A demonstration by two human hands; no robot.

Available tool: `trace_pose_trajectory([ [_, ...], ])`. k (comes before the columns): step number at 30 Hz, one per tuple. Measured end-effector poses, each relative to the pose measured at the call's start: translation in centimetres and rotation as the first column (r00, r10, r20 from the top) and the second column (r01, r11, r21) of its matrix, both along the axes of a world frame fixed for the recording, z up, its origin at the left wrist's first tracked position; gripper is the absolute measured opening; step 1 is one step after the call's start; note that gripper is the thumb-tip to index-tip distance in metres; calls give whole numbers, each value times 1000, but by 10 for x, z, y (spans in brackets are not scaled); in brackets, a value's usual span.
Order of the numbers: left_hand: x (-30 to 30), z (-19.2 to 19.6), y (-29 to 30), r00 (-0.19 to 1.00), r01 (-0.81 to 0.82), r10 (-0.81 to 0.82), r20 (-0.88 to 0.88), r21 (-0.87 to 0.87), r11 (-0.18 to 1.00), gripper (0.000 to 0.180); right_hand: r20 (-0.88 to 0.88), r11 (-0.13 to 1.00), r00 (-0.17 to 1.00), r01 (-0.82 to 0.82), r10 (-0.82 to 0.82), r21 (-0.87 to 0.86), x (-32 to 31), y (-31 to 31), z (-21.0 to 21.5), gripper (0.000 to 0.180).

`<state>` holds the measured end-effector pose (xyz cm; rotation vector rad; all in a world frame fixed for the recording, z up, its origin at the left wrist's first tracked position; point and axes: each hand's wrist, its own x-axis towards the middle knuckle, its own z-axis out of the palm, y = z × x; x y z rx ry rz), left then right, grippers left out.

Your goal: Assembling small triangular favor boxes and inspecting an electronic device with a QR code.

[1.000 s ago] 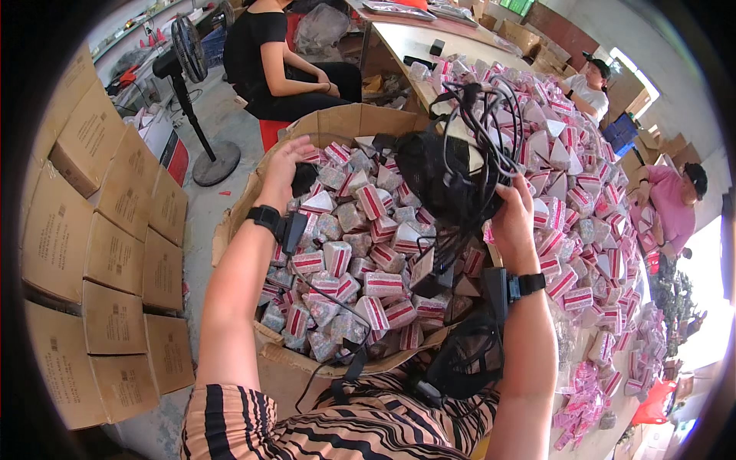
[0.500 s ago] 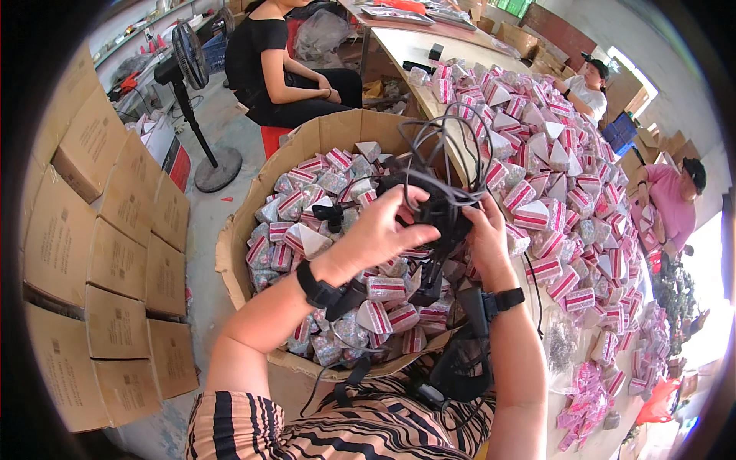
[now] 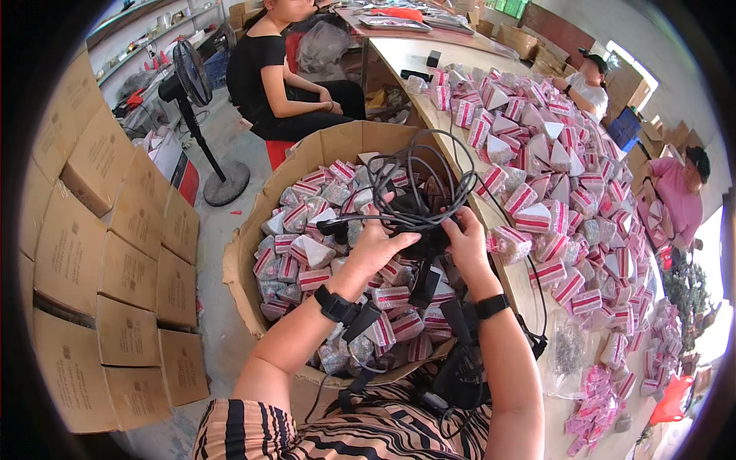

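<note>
My left hand (image 3: 381,244) is closed on the left side of a bundle of black cables (image 3: 441,217). On its right side, my right hand (image 3: 464,239) pinches the coils. Dark parts hang among the loops below my fingers, too tangled to make out. Both hands are above a large cardboard box (image 3: 249,257) filled with wrapped wedge-shaped pieces (image 3: 313,251), white with pink stripes. Each wrist wears a black band, and a black piece (image 3: 361,322) sticks out beside the left one. Black gear with cords (image 3: 458,376) lies on my lap.
A table (image 3: 506,284) at the right carries a big heap of the same striped pieces (image 3: 563,176). Stacked cartons (image 3: 126,268) and a standing fan (image 3: 195,115) are at the left. A seated person (image 3: 280,84) is beyond the box; two more people are beyond the table.
My left hand has gone from loosely spread fingers to closing on the cables. The loops have turned and lie wider over my hands. The whole view has shifted slightly.
</note>
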<state>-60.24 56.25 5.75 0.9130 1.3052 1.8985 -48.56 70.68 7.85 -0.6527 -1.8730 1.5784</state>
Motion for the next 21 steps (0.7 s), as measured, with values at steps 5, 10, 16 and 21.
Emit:
trace_pose_trajectory([
  [5, 10, 18, 3, 891, -325, 331, 312, -72, 943, 42, 322, 926, 941, -211, 105, 314, -7, 13, 22, 38],
  [10, -18, 2, 4, 905, -270, 273, 326, -54, 961, 21, 190, 783, 961, 43, -203, 621, -16, 16, 115, 29],
  [16, -27, 6, -9, 946, -142, 135, 293, 4, 990, 24, 372, 873, 918, -291, 139, 393, -1, -14, 62, 20],
  [21, -15, 20, -1, 945, 24, -29, 327, 18, 1000, 16, 206, 841, 978, -98, -17, 533, -3, -35, 6, 19],
])
